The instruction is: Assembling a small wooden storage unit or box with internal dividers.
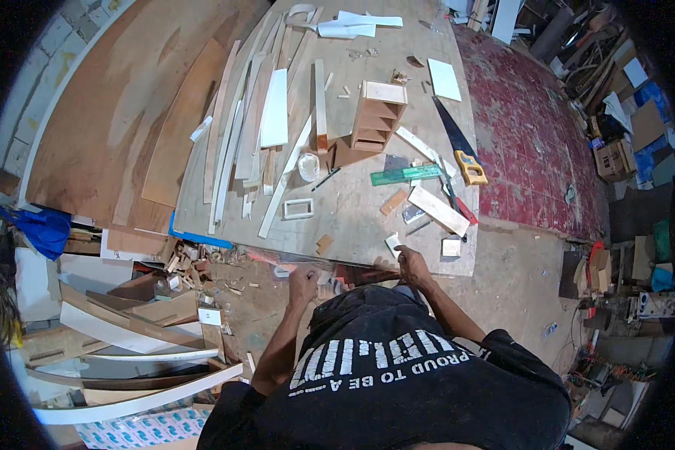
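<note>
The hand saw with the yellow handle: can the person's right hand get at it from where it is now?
Probably yes, with a stretch. The right hand is at the board's near edge, and the hand saw lies further up on the right with its yellow handle toward the person. Only flat offcuts lie between; nothing tall blocks the way.

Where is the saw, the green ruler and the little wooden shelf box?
saw (453, 132), head view, on its dark blade.
green ruler (405, 175), head view, middle of its strip.
little wooden shelf box (377, 118), head view, on its open front.
</note>
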